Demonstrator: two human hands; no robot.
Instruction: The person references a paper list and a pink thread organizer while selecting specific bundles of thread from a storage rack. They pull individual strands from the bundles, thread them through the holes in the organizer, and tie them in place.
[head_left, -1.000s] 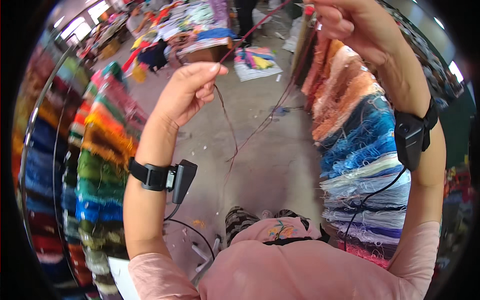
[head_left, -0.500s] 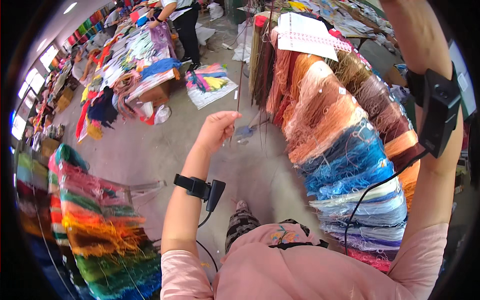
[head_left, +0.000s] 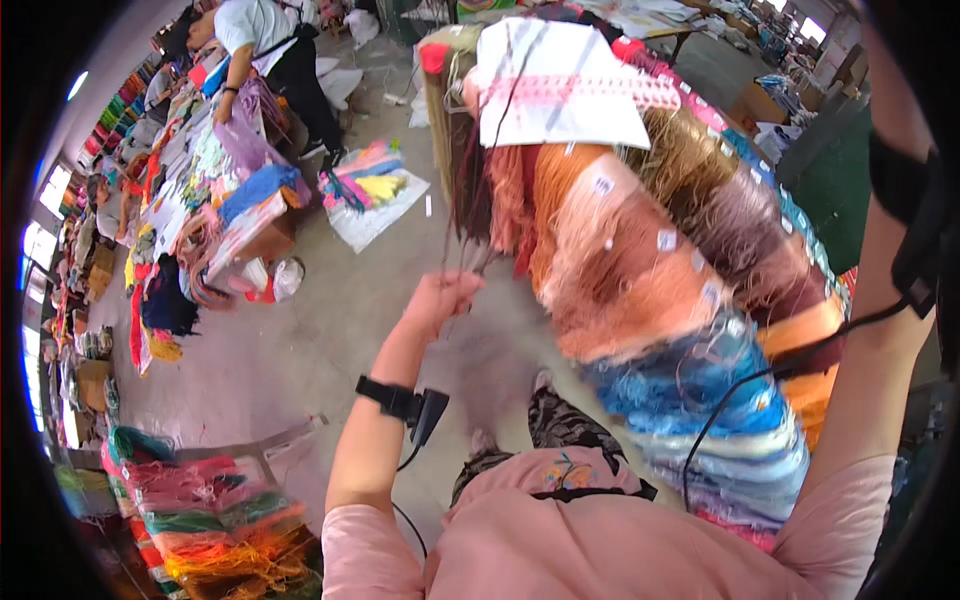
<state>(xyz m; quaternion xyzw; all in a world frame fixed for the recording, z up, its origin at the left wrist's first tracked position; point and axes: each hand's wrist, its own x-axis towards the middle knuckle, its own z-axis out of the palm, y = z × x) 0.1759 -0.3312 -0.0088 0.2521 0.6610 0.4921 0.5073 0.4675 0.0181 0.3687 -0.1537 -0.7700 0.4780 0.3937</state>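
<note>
My left hand (head_left: 445,300) is closed, thumb and fingers pinched round thin dark yarn strands (head_left: 455,235) that hang down from above. Just beyond it, a rack of hanging yarn skeins carries orange skeins (head_left: 630,270), brown skeins (head_left: 740,235) and blue skeins (head_left: 675,375). A white sheet (head_left: 555,85) with a pink-marked strip lies on top of the rack's far end, and the strands pass in front of it. Raised high at the right edge is my right forearm (head_left: 885,290); its hand is out of the picture, so what it holds cannot be seen.
To the lower left stands another rack of colourful skeins (head_left: 215,500). A long table with yarn bundles (head_left: 225,200) runs along the left, where a person (head_left: 265,60) leans over it. Small bundles (head_left: 365,180) lie on a white sheet on the floor (head_left: 300,365).
The view has shifted, bringing the skein rack's sheet-covered end nearer and leftward. More dark strands show above my left hand, which sits slightly lower. The person at the table bends further over.
</note>
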